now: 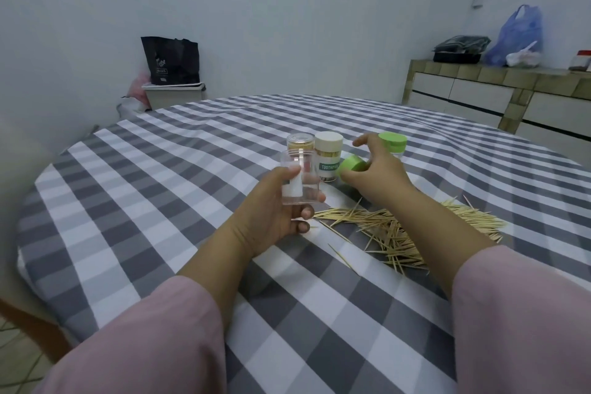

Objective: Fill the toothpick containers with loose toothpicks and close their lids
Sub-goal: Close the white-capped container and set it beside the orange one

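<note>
Centrally, above a round worktop (160,169) covered in a grey-and-white checked cloth, the left hand (275,201) holds an empty clear container (300,179) upright and lidless, its fingers (303,211) curled round the lower wall and the thumb across a white label. To its right, the right hand (374,169) grips a green lid (351,166), tilted on edge, with the thumb and inner fingers; the forefinger is stretched out toward the far containers. Whether the lid touches the cloth cannot be told.

Just behind the held container stand two closed ones, side by side: a clear-lidded container (299,141) filled with toothpicks, and a cream-lidded container (328,157) whose label reads "TOOTHPICK" in part. A green-lidded container (394,144) stands behind the right hand, partly hidden by it.

Loose toothpicks (399,227) lie in a scattered heap on the cloth beneath and beside the right forearm, near the front right of the worktop. Both forearms wear pale pink sleeves (153,336).

Against the far wall, a black bag (171,61) sits in a white bin (172,94). At the right, a tiled sideboard (495,86) carries a dark tray (457,53) and a blue plastic bag (518,35).
</note>
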